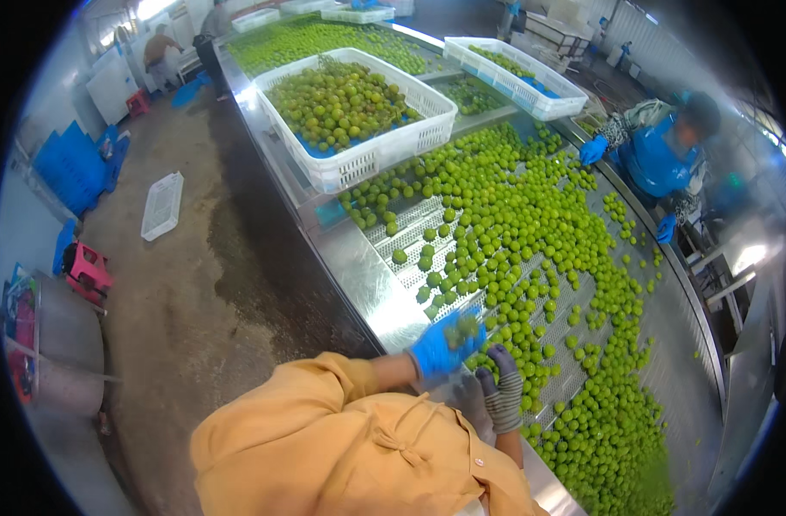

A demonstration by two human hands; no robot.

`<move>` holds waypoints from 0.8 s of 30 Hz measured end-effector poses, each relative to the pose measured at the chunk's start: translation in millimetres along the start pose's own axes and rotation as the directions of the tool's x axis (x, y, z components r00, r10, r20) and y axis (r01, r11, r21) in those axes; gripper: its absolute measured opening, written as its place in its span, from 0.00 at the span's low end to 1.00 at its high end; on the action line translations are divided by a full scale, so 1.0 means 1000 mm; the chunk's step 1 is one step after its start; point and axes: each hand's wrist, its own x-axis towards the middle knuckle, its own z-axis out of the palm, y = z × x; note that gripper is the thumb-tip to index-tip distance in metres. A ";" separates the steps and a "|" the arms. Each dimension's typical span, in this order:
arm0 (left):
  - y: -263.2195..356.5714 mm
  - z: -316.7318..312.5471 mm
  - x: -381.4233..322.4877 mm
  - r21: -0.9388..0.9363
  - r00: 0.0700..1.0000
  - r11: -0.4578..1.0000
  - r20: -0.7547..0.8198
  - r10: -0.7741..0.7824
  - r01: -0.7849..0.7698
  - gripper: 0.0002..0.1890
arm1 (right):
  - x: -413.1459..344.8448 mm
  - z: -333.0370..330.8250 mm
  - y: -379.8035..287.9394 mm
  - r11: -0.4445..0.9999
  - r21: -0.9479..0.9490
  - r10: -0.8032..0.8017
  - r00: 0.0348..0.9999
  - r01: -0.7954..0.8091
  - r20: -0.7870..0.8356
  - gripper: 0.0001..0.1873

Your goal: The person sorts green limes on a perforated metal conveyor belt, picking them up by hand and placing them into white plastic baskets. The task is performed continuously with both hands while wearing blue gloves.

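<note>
Small round green fruits [528,226], which look like green plums, spread across a perforated metal conveyor [425,209] before me. My left hand [441,345], in a blue glove, is at the near metal edge. It is blurred and holds a few duller fruits [462,331] in its palm and fingers. Just to its right, my right hand [503,390] wears a grey striped glove with dark fingertips. Its fingers are apart, low over the fruits by the conveyor's near side, and I see nothing held in them.
A white plastic crate [373,158] of browner fruits rests across the conveyor; another crate [515,84] lies beyond it. A co-worker [663,155] with blue gloves stands at the far side. On the floor to the left are a white basket [162,205] and a pink stool [88,272].
</note>
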 end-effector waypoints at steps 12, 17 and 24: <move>0.218 0.130 0.022 -0.237 0.782 0.906 0.459 0.422 -0.350 0.25 | -0.086 -0.004 0.037 0.846 -0.151 0.522 0.852 -0.512 0.037 0.15; 0.123 0.042 0.005 0.792 0.911 0.606 -0.302 0.280 0.076 0.22 | -0.074 -0.013 0.080 0.812 -0.162 0.576 0.816 -0.561 0.058 0.18; 0.059 0.004 -0.011 0.433 0.971 -0.871 0.165 -0.176 -0.231 0.18 | -0.038 -0.045 0.127 0.865 -0.365 0.476 0.795 -0.345 0.376 0.20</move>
